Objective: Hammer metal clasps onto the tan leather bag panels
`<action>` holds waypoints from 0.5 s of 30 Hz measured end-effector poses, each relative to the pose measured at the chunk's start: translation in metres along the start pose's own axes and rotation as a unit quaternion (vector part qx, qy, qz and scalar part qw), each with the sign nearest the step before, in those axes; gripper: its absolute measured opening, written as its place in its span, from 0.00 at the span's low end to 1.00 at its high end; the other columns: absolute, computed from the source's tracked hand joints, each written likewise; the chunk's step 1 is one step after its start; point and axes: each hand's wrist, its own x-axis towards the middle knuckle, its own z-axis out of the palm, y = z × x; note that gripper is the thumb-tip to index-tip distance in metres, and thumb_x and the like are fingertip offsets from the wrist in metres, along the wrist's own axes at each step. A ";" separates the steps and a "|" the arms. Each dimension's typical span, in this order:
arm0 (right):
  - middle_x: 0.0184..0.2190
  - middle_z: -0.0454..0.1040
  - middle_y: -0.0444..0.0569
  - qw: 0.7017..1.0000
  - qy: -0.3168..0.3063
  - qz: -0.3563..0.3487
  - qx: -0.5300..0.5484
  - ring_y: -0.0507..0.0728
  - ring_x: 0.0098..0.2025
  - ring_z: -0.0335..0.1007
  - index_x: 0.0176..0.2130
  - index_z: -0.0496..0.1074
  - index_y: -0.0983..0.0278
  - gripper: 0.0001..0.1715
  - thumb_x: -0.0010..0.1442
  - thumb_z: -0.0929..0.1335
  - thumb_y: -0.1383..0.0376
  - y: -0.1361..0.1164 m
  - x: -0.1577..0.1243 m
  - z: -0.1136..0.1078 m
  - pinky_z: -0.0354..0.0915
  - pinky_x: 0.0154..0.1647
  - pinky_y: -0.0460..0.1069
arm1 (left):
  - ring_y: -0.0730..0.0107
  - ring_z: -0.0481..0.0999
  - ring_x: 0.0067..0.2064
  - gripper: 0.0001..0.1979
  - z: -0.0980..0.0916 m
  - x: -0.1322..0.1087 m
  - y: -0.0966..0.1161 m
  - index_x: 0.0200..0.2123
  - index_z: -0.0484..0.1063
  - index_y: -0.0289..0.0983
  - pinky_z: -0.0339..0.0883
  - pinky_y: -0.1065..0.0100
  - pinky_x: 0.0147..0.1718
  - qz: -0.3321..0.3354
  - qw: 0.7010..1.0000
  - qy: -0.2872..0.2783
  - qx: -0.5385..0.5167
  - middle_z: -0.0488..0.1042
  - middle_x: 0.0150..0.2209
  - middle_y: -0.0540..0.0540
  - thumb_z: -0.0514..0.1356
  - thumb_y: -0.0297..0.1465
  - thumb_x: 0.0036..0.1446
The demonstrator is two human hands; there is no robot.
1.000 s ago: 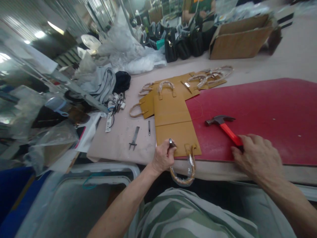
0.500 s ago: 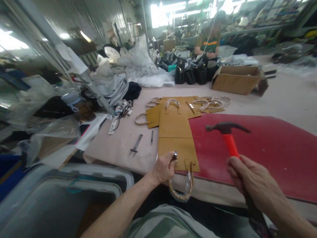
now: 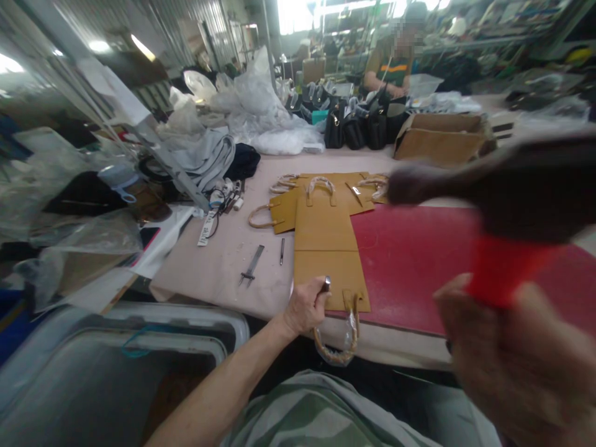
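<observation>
My left hand is closed around a short metal punch, upright on the near part of a tan leather bag panel. Only the punch's top end shows above the fingers. A plastic-wrapped handle on that panel hangs over the table's front edge. My right hand grips a claw hammer by its red handle, raised close to the camera and blurred. To the left of the panel lie a thin metal rod-like tool and a metal caliper-like tool.
Other tan panels with handles lie behind. A red mat is on the right. Black bags, a cardboard box and plastic wrapping stand farther back. A co-worker is across the table. A grey bin stands front left.
The hammer and my right hand have risen up and toward the camera. My left hand still holds the punch on the panel. The whole view has shifted slightly.
</observation>
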 end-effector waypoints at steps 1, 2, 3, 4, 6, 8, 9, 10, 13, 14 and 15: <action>0.16 0.63 0.42 0.999 -0.026 -0.029 0.007 0.52 0.16 0.57 0.30 0.60 0.58 0.18 0.72 0.57 0.58 0.001 -0.004 0.005 0.46 0.20 0.49 | 0.64 0.80 0.35 0.07 0.000 0.000 0.000 0.43 0.68 0.38 0.75 0.66 0.36 -0.003 1.000 -0.002 0.000 0.77 0.33 0.45 0.55 0.25 0.61; 0.16 0.63 0.41 0.997 -0.055 -0.061 0.010 0.52 0.14 0.56 0.29 0.60 0.58 0.18 0.72 0.57 0.58 0.003 -0.009 0.009 0.44 0.20 0.49 | 0.64 0.79 0.34 0.07 -0.001 -0.001 0.000 0.43 0.69 0.38 0.74 0.67 0.35 -0.009 1.000 -0.004 0.001 0.76 0.32 0.46 0.55 0.25 0.61; 0.15 0.62 0.40 0.994 -0.080 -0.079 0.007 0.51 0.14 0.54 0.29 0.59 0.58 0.18 0.71 0.57 0.59 0.006 -0.012 0.014 0.42 0.19 0.50 | 0.65 0.79 0.33 0.07 -0.001 -0.001 0.000 0.42 0.69 0.38 0.74 0.67 0.34 -0.013 1.000 -0.007 0.000 0.76 0.32 0.46 0.55 0.25 0.61; 0.15 0.61 0.40 0.992 -0.098 -0.075 0.003 0.51 0.13 0.52 0.29 0.59 0.58 0.18 0.71 0.58 0.58 0.012 -0.015 0.017 0.41 0.19 0.50 | 0.65 0.79 0.33 0.07 -0.002 -0.001 0.000 0.42 0.69 0.38 0.74 0.67 0.34 -0.016 1.000 -0.009 -0.002 0.76 0.32 0.46 0.55 0.25 0.61; 0.14 0.58 0.38 0.992 -0.124 -0.012 0.012 0.52 0.13 0.51 0.29 0.59 0.58 0.18 0.69 0.59 0.53 0.027 -0.018 0.021 0.41 0.20 0.50 | 0.64 0.79 0.35 0.06 -0.004 0.000 0.002 0.42 0.69 0.38 0.74 0.66 0.36 -0.020 1.000 -0.012 -0.006 0.77 0.33 0.45 0.55 0.25 0.62; 0.15 0.58 0.39 0.981 -0.157 0.098 0.059 0.52 0.15 0.53 0.28 0.58 0.57 0.21 0.67 0.59 0.49 0.048 -0.019 0.026 0.46 0.20 0.49 | 0.64 0.80 0.36 0.05 -0.006 0.001 0.004 0.41 0.69 0.38 0.75 0.65 0.38 -0.022 1.000 -0.017 -0.012 0.77 0.34 0.45 0.56 0.25 0.62; 0.15 0.59 0.40 0.968 -0.180 0.152 0.089 0.53 0.16 0.54 0.27 0.57 0.57 0.22 0.66 0.58 0.47 0.059 -0.020 0.031 0.48 0.20 0.48 | 0.64 0.80 0.36 0.05 -0.007 0.002 0.005 0.41 0.69 0.38 0.75 0.65 0.38 -0.024 0.999 -0.020 -0.014 0.77 0.34 0.45 0.56 0.25 0.62; 0.15 0.60 0.41 0.951 -0.203 0.201 0.114 0.53 0.17 0.56 0.26 0.57 0.57 0.23 0.65 0.57 0.46 0.071 -0.021 0.036 0.51 0.20 0.48 | 0.64 0.80 0.37 0.06 -0.009 0.003 0.006 0.42 0.69 0.38 0.75 0.65 0.39 -0.028 0.999 -0.025 -0.017 0.78 0.35 0.45 0.56 0.25 0.62; 0.16 0.61 0.44 0.919 -0.230 0.306 0.098 0.55 0.18 0.59 0.25 0.58 0.57 0.22 0.64 0.55 0.49 0.103 -0.027 0.058 0.55 0.20 0.49 | 0.65 0.80 0.39 0.11 -0.015 0.006 0.010 0.48 0.70 0.38 0.76 0.65 0.41 -0.043 0.997 -0.050 -0.035 0.78 0.38 0.45 0.57 0.25 0.62; 0.16 0.62 0.46 0.924 -0.219 0.309 0.048 0.56 0.19 0.60 0.26 0.59 0.57 0.20 0.64 0.55 0.51 0.111 -0.029 0.065 0.56 0.21 0.50 | 0.65 0.80 0.40 0.11 -0.017 0.007 0.011 0.48 0.71 0.38 0.76 0.65 0.42 -0.049 0.996 -0.057 -0.044 0.79 0.38 0.45 0.57 0.26 0.62; 0.19 0.65 0.49 0.935 -0.200 0.292 -0.011 0.58 0.21 0.63 0.27 0.61 0.58 0.19 0.64 0.56 0.53 0.115 -0.031 0.072 0.57 0.23 0.51 | 0.65 0.80 0.40 0.10 -0.019 0.008 0.012 0.47 0.72 0.38 0.76 0.65 0.43 -0.053 0.995 -0.062 -0.053 0.79 0.38 0.45 0.58 0.26 0.62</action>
